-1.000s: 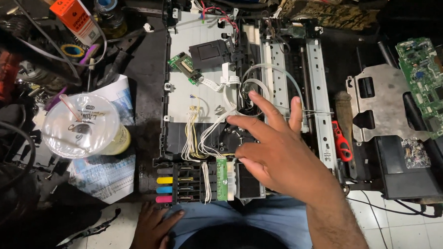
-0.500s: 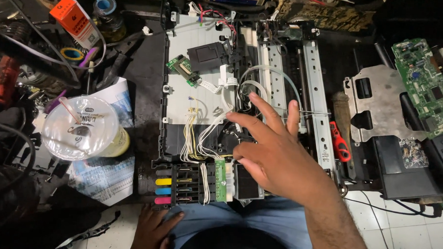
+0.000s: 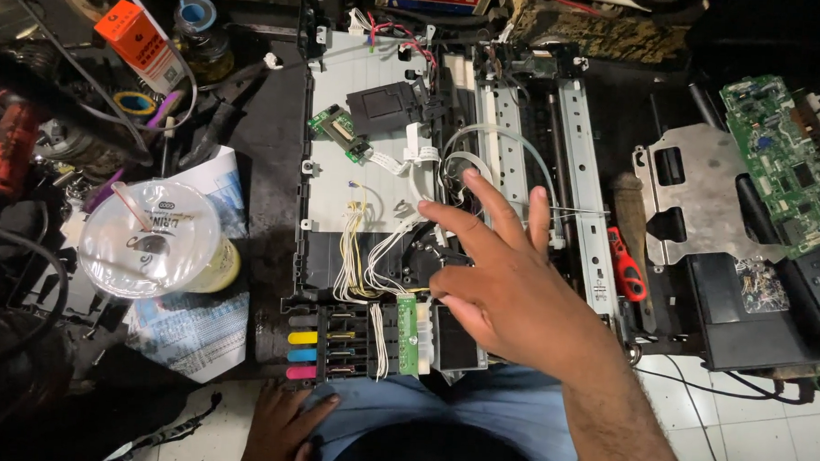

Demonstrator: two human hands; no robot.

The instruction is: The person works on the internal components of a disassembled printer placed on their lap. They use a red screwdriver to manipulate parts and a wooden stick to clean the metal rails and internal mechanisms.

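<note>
Head view: right hand (image 3: 508, 293) hovers open-fingered over the opened printer chassis (image 3: 358, 165), holding nothing, near the white wire bundle (image 3: 373, 256) (lid off for access). Left hand (image 3: 280, 426) rests empty below the ink tanks (image 3: 315, 345).

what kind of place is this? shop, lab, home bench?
Most likely an electronics or printer repair bench. An opened printer chassis with loose wiring lies under the right hand, a bare green circuit board sits at right, and a red-handled tool lies beside it.
</note>
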